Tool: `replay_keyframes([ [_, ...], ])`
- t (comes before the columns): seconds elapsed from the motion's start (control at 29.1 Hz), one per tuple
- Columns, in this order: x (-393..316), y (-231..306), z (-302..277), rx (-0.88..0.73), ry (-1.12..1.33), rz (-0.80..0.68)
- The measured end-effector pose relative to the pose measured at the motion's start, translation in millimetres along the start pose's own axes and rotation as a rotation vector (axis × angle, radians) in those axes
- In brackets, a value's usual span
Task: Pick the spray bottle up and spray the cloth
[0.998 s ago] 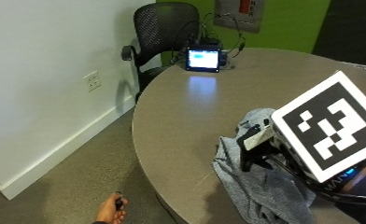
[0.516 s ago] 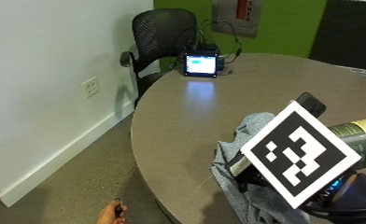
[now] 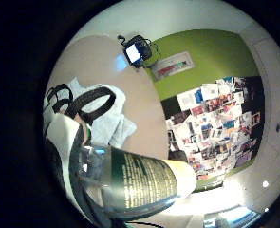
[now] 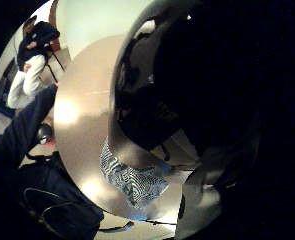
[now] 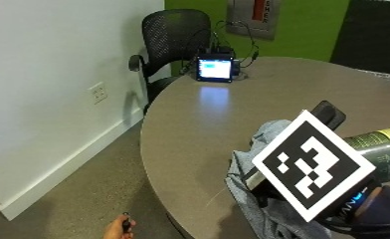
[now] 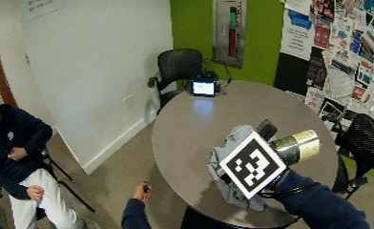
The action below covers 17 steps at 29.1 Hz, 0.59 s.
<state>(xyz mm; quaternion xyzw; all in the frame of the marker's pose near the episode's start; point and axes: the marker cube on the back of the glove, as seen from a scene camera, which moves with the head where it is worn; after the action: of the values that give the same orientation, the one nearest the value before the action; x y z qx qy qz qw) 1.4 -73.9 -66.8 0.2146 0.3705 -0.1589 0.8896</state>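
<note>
At a round grey-brown counter [image 5: 201,134], we see the black-gloved right hand [image 5: 354,211] holding a clear plastic spray bottle with a dark green label and cream base [image 5: 380,152] off the surface, tipped onto its side with the base pointing toward 3 o'clock in the outside view. The little-finger palm view shows the bottle [image 3: 139,183] lying close against the palm, so we read the fingers as wrapped around it, though the fingers themselves are hidden in every view. A crumpled grey-blue cloth [image 5: 261,199] lies on the counter directly beneath the hand, at the counter's near edge, spilling partly over the rim; in the wide view the cloth [image 6: 234,143] sits at about 6 o'clock on the counter. At 12 o'clock on the counter stands a small lit screen with cables [image 5: 215,68], well apart from the cloth. A black mesh office chair [image 5: 172,40] stands just behind the screen.
</note>
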Motion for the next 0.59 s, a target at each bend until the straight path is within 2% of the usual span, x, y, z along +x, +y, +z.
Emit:
replay_keyframes([
  [0.28,2,0,-5,0.004,-0.044,0.005],
  [0.45,12,3,-15,-0.002,-0.193,0.076],
  [0.59,33,-1,-35,0.094,-0.444,0.175],
])
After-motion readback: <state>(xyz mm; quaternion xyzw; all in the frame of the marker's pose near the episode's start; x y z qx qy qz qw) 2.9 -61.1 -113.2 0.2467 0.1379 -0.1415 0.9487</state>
